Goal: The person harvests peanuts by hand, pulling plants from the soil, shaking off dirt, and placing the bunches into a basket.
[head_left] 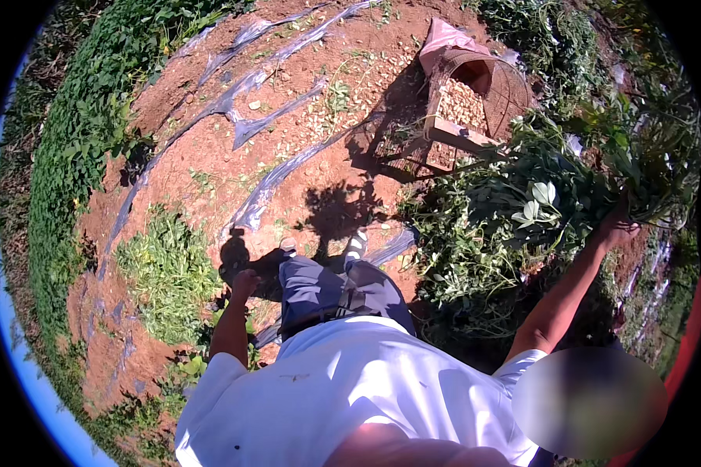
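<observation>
Red field soil with plastic mulch strips underfoot: our right hand is clenched on a leafy plant bundle, stems running leftward toward the basket, while our left hand hangs curled, empty, well apart.

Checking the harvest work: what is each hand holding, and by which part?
The right hand grips a bunch of leafy plants by the stems. The left hand hangs by the leg; no object shows in it.
</observation>
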The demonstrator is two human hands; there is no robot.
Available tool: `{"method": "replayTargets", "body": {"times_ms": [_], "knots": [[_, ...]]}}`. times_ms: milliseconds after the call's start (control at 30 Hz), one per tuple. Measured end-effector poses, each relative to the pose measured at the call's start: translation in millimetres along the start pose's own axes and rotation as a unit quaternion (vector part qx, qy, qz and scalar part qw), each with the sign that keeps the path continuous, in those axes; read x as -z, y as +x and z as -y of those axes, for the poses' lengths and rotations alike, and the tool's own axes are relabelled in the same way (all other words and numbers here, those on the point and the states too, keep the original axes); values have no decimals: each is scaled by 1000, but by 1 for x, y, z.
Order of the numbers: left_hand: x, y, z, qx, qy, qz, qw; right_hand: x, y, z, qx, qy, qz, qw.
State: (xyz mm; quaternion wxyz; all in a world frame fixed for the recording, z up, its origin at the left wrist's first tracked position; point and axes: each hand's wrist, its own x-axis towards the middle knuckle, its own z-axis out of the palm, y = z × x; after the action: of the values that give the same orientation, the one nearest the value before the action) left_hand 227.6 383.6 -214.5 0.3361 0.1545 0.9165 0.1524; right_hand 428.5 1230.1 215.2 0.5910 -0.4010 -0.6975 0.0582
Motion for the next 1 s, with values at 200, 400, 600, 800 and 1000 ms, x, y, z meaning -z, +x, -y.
{"method": "replayTargets", "body": {"times_ms": [200, 400, 600, 800, 1000], "knots": [[12, 10, -42, 34, 11, -16, 999, -4, 28, 13, 71, -28, -131, 988], [2, -27, -20, 102, -180, 49, 977, -113, -285, -145, -102, -391, 669, 624], [22, -110, 1, 214, -106, 28, 971, -121, -293, -115, -160, -375, 580, 705], [21, -33, -34, 100, -32, -56, 993, -111, -265, -93, -189, -309, 520, 773], [42, 74, -239, -32, -419, 25, 907, -104, -275, -91, -193, -305, 481, 799]]}}
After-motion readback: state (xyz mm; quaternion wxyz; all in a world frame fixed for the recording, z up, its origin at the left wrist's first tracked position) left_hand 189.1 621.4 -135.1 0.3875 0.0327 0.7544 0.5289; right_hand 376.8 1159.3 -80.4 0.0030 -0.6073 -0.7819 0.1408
